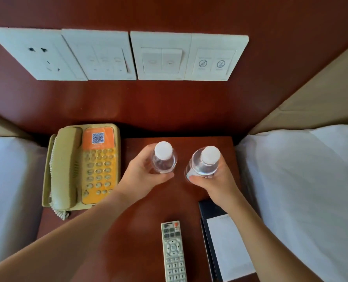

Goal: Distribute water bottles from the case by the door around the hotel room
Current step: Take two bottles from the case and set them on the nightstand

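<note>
You hold two clear water bottles upright over the middle of the bench [189, 202]. The left bottle [164, 159] sits in your left hand [146, 171], fingers wrapped round its body; the right bottle [205, 161] is gripped likewise by your right hand [213, 178]. Whether their bases touch the wood is hard to tell. A telephone [81, 167] lies left, a remote control [173, 251] nearer you.

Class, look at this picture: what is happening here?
A person holds one capped water bottle upright in each hand over a wooden nightstand between two beds. The left hand grips the left bottle; the right hand grips the right bottle. A telephone, remote control and notepad already lie there.
</note>
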